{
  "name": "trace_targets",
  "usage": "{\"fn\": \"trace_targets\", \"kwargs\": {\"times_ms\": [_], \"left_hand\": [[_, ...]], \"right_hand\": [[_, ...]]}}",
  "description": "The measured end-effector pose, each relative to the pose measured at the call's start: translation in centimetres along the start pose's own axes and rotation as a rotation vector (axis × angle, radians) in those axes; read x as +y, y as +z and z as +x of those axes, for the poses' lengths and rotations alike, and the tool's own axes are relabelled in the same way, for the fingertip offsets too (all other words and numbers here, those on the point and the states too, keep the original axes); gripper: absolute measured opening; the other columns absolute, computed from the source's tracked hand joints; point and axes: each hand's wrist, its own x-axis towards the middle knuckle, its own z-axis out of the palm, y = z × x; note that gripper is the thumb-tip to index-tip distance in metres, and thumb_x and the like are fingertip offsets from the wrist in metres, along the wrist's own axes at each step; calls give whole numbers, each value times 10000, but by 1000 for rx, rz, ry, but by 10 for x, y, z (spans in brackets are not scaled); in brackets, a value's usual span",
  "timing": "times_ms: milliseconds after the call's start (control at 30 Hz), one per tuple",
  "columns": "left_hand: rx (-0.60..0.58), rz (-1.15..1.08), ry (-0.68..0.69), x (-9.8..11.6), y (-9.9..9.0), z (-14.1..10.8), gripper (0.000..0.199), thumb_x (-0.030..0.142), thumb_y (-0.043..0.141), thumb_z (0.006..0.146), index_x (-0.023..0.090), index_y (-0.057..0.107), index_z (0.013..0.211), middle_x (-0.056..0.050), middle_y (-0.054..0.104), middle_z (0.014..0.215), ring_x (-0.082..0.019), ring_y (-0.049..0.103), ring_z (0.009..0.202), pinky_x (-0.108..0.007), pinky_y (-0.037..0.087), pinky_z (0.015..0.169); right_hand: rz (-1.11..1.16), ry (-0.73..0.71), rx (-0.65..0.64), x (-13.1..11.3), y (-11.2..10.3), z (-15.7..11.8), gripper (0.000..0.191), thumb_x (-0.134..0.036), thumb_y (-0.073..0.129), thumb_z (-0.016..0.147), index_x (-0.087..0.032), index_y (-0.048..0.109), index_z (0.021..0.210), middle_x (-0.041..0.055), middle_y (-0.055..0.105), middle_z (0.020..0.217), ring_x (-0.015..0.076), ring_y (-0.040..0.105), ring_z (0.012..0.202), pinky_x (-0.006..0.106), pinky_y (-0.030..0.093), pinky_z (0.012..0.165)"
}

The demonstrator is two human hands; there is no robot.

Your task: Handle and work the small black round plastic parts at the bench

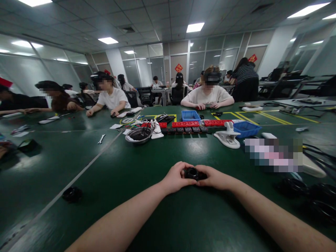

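Observation:
Near the middle of the green table [147, 157], a black ring-shaped part [192, 173] is held between my two hands. My left hand [179, 178] wraps round its left side, with the thumb along the front. On its right side, my right hand [210, 177] has its fingers closed against the part, and some fingers are hidden behind it. The part's round opening faces up. Another black part [72, 194] lies at the left, and several black rings [292, 188] are at the right edge.
Beyond my hands are a metal bowl [139, 135], red and black strips [185, 124], a white clamp [229, 134], and blue trays [246, 128] [190, 115]. A wrench [101, 139] lies left; cables [320, 157] lie right. A person [208, 94] sits opposite.

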Motion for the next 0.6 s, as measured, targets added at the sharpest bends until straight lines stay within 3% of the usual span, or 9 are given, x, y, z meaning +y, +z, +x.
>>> {"fn": "trace_targets", "kwargs": {"times_ms": [600], "left_hand": [[-2,-37,-1,0,1,-1,459,316,678,549,174,518,955,5,426,794,-38,367,521,-169,317,464]], "right_hand": [[4,26,26,3,1,2,295,-204,567,646,-136,525,930,20,547,856,161,498,793,272,389,700]]}}
